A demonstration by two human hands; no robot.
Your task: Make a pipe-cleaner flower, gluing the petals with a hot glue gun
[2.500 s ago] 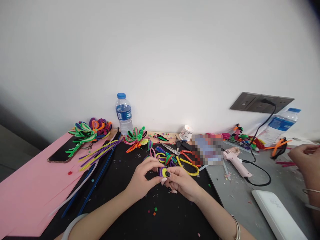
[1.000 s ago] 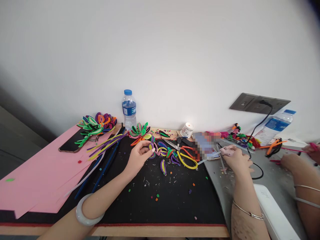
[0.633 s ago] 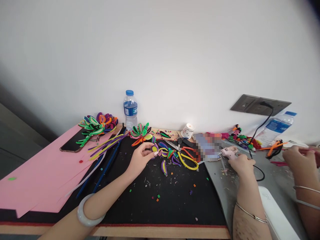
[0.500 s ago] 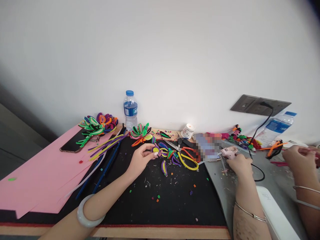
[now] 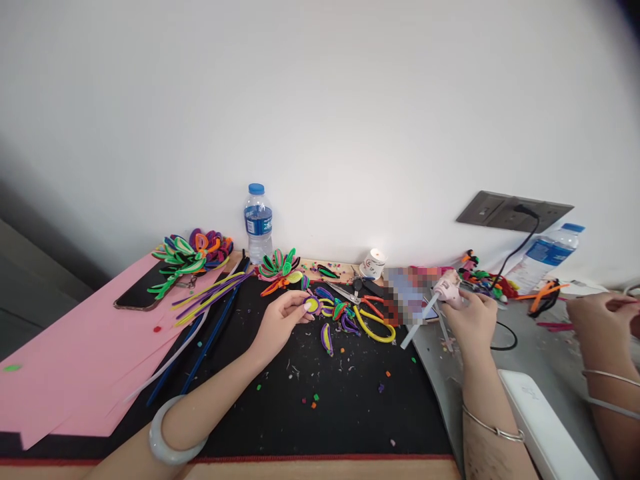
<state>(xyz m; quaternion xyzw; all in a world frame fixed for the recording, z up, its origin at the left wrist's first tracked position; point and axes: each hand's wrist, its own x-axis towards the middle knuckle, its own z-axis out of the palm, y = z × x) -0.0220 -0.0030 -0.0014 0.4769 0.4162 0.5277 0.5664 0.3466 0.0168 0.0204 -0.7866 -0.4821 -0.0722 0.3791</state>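
Between thumb and fingers of my left hand [image 5: 279, 328] is a small purple-and-yellow pipe cleaner coil [image 5: 313, 305], held just over the black mat. My right hand [image 5: 473, 325] grips a pale pink glue gun [image 5: 449, 287], lifted a little off the grey mat. A long translucent glue stick [image 5: 419, 325] sticks out of it toward the lower left. Beside the coil lie a multicoloured pipe cleaner figure [image 5: 341, 309], a loose purple-and-yellow loop [image 5: 327, 339] and scissors [image 5: 373, 303] with red handles. A yellow loop [image 5: 373, 331] lies near the scissors.
Pink sheets [image 5: 75, 360], a phone [image 5: 145, 287] and loose pipe cleaners [image 5: 213, 297] lie left. Behind stand a water bottle [image 5: 259, 227] and a paper cup [image 5: 373, 264]. A black cable [image 5: 517, 257] runs from the wall socket. A co-worker's hand [image 5: 603, 327] works at right.
My right hand has raised and turned the glue gun, so its glue stick now points toward the lower left. My left hand still holds the coil in nearly the same place.
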